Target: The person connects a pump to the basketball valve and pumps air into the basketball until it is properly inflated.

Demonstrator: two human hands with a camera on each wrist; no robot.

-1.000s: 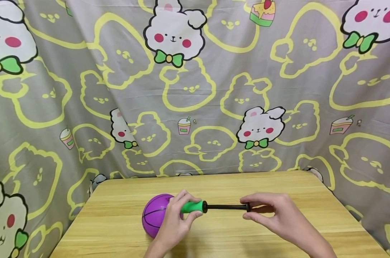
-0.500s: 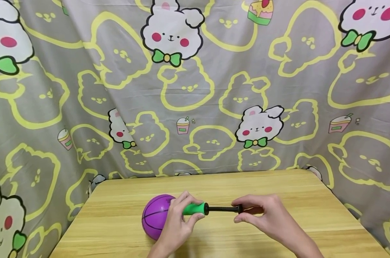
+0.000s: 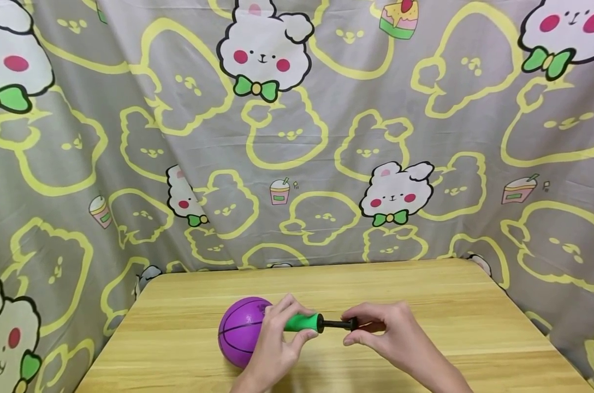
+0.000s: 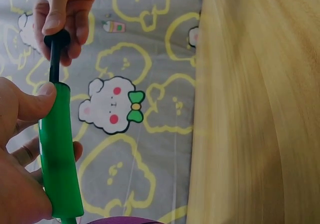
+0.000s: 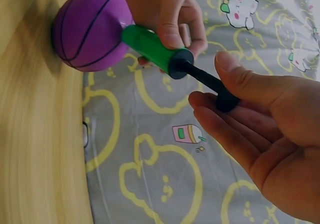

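Observation:
A purple basketball with black lines sits on the wooden table toward the left. My left hand grips the green barrel of a small hand air pump, just right of the ball. The barrel's far end points at the ball, as the right wrist view shows. From its black collar a short length of black rod sticks out. My right hand pinches the black end knob of that rod between thumb and fingers. In the head view, the left hand hides the pump's ball-side end.
The light wood table extends behind and to both sides of the hands. A grey curtain with rabbit and yellow outline prints hangs along the table's back and sides.
My right hand has moved left, and the black rod has slid further into the green barrel, so less of it shows. The left hand and barrel have shifted slightly right and down.

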